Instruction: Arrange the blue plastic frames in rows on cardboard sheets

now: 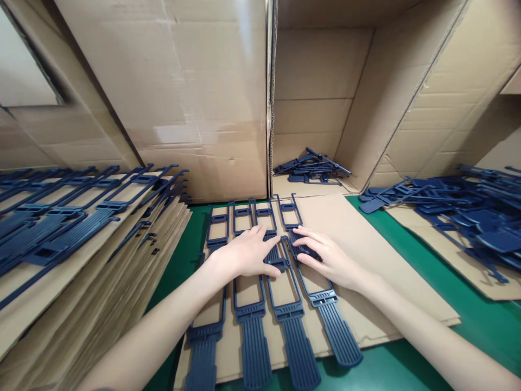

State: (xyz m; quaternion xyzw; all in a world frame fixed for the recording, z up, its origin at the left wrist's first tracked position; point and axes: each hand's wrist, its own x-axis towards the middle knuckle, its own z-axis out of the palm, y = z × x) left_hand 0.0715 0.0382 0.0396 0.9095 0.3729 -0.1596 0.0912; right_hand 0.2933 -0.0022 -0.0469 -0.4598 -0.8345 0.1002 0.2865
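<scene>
Several dark blue plastic frames with ribbed paddle ends lie side by side on a cardboard sheet (366, 260). My left hand (250, 252) rests over the middle of the row, fingers spread, touching the frames beneath it. To its right, my right hand (325, 256) has its fingers apart on the rightmost frame (334, 331), which lies slightly slanted. Parts of the frames under both palms and fingers are hidden. The paddle ends point toward me, and some overhang the sheet's near edge.
At the left stands a tall stack of cardboard sheets (134, 304) layered with more blue frames (73, 233). An open cardboard box (317, 70) behind holds a loose pile (311, 167). Another heap (468, 212) lies at the right on the green table (411, 358).
</scene>
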